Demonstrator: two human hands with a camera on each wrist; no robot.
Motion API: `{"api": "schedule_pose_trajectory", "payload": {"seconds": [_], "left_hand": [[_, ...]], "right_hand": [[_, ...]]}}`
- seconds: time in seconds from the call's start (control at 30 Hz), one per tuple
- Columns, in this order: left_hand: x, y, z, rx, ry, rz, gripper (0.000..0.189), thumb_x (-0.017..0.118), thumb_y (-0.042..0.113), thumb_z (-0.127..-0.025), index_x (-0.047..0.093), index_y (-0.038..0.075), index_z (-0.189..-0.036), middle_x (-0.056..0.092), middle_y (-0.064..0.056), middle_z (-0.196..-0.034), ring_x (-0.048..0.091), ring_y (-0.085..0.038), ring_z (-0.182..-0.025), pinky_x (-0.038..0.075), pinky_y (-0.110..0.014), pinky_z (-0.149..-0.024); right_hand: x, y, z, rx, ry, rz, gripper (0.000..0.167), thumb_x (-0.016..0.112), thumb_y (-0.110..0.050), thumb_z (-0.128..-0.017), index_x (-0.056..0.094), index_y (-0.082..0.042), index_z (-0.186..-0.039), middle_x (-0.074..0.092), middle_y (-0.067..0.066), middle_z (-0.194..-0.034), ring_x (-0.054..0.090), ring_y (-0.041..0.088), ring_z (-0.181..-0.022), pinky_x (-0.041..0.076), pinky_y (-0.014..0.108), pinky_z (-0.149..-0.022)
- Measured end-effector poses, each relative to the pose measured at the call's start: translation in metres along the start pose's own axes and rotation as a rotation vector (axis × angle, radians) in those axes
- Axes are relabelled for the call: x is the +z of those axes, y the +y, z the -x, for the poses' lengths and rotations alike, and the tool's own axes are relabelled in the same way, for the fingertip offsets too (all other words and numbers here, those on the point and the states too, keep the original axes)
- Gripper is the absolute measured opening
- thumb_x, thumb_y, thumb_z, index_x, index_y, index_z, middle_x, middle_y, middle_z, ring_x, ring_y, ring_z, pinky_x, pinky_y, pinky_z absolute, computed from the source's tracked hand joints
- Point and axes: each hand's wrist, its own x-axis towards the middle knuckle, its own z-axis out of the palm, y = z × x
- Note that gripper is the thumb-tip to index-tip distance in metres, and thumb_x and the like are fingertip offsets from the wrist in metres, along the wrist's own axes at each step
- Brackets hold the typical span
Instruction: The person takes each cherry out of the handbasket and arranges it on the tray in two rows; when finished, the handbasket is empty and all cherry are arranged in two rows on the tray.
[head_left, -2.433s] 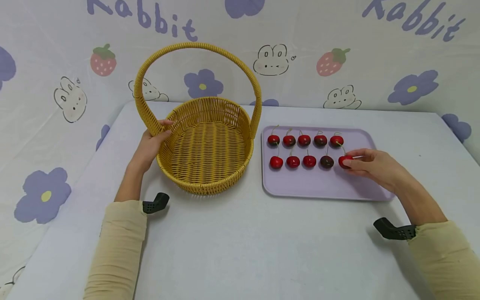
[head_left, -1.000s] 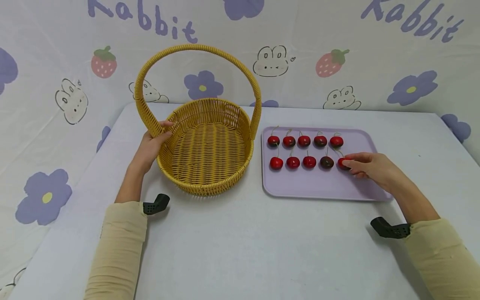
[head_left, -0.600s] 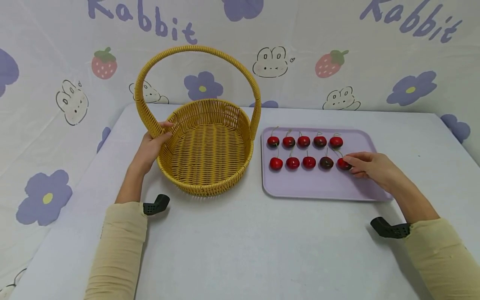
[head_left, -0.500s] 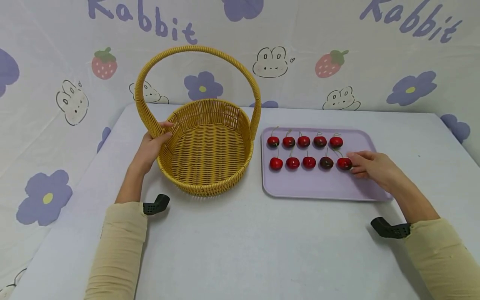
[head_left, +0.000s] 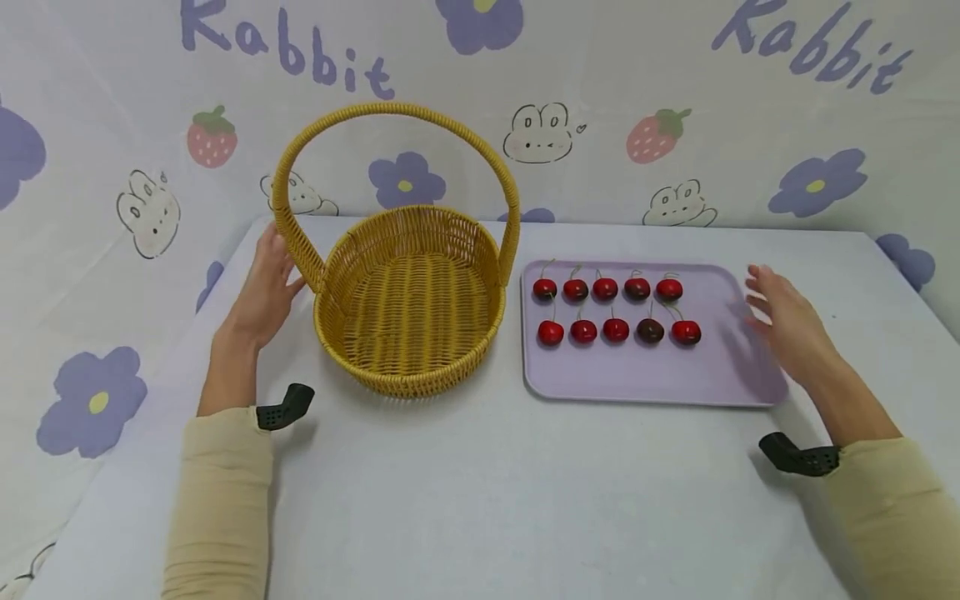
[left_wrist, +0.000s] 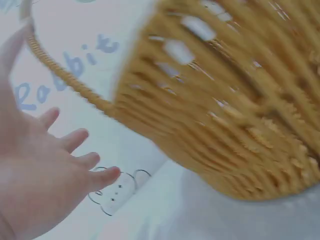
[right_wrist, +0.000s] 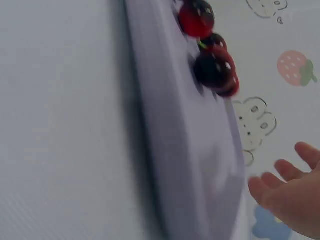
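Observation:
My left hand (head_left: 262, 292) is beside the left side of a yellow woven basket (head_left: 412, 379), its fingers spread and apart from the weave in the left wrist view. The basket stands on the table with its tall arched handle (head_left: 397, 110) up, and its inside holds nothing. To its right, a lilac tray (head_left: 637, 375) bears two rows of red cherries with stems. The front row's rightmost cherry (head_left: 686, 332) is nearest my right hand (head_left: 795, 321). That hand hovers by the tray's right end, fingers loosely extended, holding nothing.
A white table (head_left: 525, 500) lies under everything. Behind it hangs a white cloth (head_left: 592, 67) printed with rabbits, strawberries and flowers. A black wrist camera (head_left: 285, 407) juts from the left sleeve, another camera (head_left: 798, 457) from the right.
My right hand has let go of the front row's rightmost cherry and drawn off to the right. My left hand has released the basket's rim and moved left.

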Motion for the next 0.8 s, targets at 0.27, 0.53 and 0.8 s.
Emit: {"api": "schedule_pose_trajectory", "payload": {"seconds": [0.27,0.53,0.8], "left_hand": [[-0.007,0.058,-0.02,0.019,0.142,-0.301,0.065,0.014,0.059,-0.098,0.005,0.027,-0.154,0.002,0.001,-0.159,-0.008,-0.012,-0.142,-0.008,-0.042,-0.111],[0.003,0.131,-0.064,-0.067,0.094,-0.93,0.068,0.006,0.054,-0.098,-0.007,0.014,-0.152,-0.007,-0.004,-0.158,-0.013,-0.021,-0.141,-0.014,-0.044,-0.109],[0.023,0.164,-0.083,-0.1,0.09,-1.242,0.068,0.009,0.053,-0.099,-0.007,0.014,-0.152,-0.01,-0.011,-0.157,-0.019,-0.033,-0.139,-0.014,-0.056,-0.106]], "right_hand": [[-0.036,-0.043,-0.022,-0.265,0.211,0.742,0.066,0.019,-0.041,-0.103,0.006,0.005,-0.149,-0.006,0.032,-0.151,-0.015,0.047,-0.136,-0.011,0.059,-0.106],[-0.051,-0.109,-0.04,-0.095,0.307,1.184,0.079,0.014,-0.058,-0.097,-0.004,-0.002,-0.149,-0.023,0.022,-0.15,-0.027,0.044,-0.133,-0.016,0.061,-0.102],[-0.044,-0.163,-0.051,-0.032,0.326,1.302,0.077,0.01,-0.057,-0.097,-0.012,-0.002,-0.147,-0.028,0.021,-0.148,-0.028,0.043,-0.133,-0.015,0.059,-0.104]]}}
